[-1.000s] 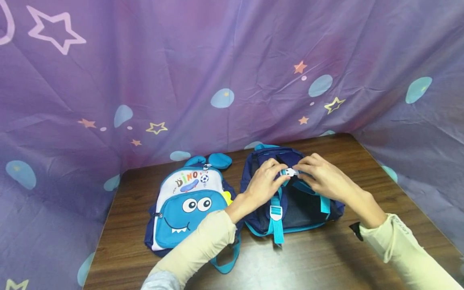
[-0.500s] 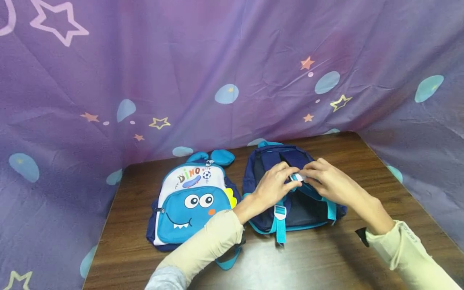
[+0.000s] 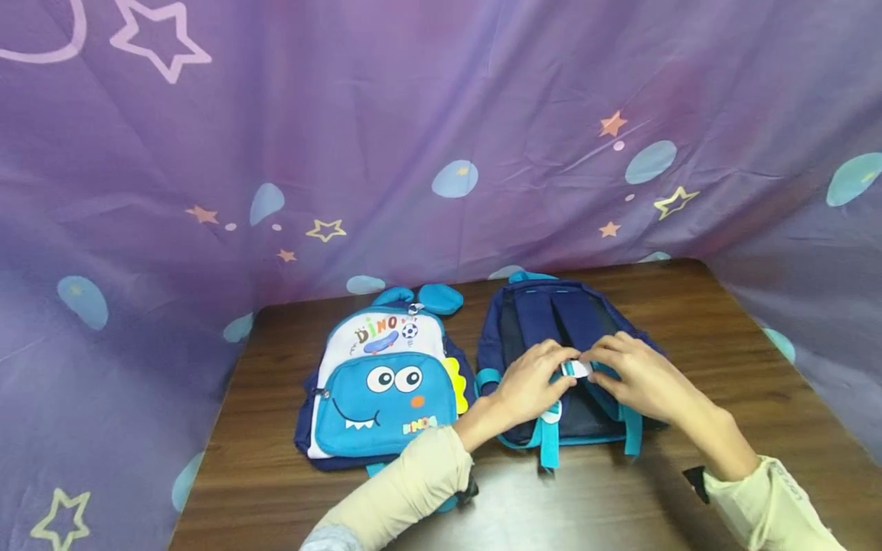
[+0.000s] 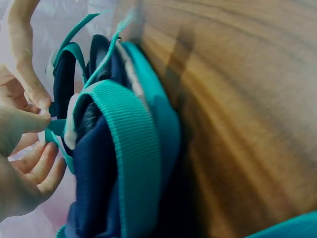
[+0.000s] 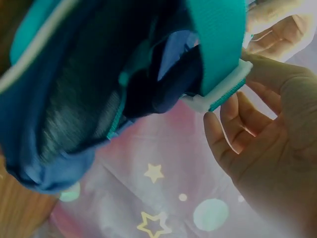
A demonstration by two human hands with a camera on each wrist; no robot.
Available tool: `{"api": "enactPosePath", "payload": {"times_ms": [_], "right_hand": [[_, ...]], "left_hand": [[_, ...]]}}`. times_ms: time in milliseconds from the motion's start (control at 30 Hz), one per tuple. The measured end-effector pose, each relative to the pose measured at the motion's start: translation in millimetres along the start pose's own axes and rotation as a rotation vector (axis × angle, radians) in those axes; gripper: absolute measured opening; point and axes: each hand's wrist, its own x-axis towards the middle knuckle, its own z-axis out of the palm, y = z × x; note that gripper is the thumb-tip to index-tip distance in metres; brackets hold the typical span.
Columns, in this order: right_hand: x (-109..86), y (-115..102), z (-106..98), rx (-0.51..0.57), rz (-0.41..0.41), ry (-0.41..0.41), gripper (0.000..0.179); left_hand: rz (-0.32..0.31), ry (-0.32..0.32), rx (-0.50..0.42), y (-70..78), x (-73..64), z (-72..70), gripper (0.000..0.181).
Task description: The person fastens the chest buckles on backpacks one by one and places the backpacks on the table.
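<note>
A navy backpack (image 3: 506,329) with teal trim lies on the table with its straps upward. Above its straps, my left hand (image 3: 534,383) and right hand (image 3: 641,379) meet at a small white strap buckle (image 3: 577,370). Thumb and fingers of the left hand pinch the buckle's left end, where a teal strip shows. The right hand's fingertips hold its right end. In the left wrist view, a thin teal strap (image 4: 57,127) runs to the left hand's fingers. A white strap adjuster (image 5: 218,91) on a wide teal strap overlaps the right fingertips in the right wrist view.
Left of the navy backpack lies a blue and white dinosaur backpack (image 3: 386,398), front upward, partly behind the left sleeve. Both rest on a brown wooden table (image 3: 262,451). A purple curtain (image 3: 386,138) with stars hangs behind and at the sides.
Both hands have drawn the buckle toward the near side of the backpack, uncovering more of the navy shoulder straps. The head view has shifted slightly, so the scene sits further right.
</note>
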Motion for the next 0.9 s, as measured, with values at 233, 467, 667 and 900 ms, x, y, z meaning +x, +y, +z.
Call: {"api": "enactPosePath", "payload": {"times_ms": [233,467,667,900], "right_hand": [[-14.4,-1.0,17.3,0.008,0.035,-0.014,0.029],[-23.8,-10.8,35.4,0.112,0.174,-0.082,0.032],[-33.4,-25.0,40.9,0.275,0.351,-0.023,0.035],[-27.7,-50.7,41.7,0.243,0.297,0.283,0.035]], "left_hand": [[-0.013,-0.030,0.050,1.9,-8.2,16.6,0.044],[-0.017,-0.082,-0.050,-0.1,-25.6,14.2,0.058],[0.010,0.014,-0.325,-19.0,-51.5,-15.5,0.050],[-0.222,0.179,-0.511,-47.2,-112.3,-71.2,0.032]]}}
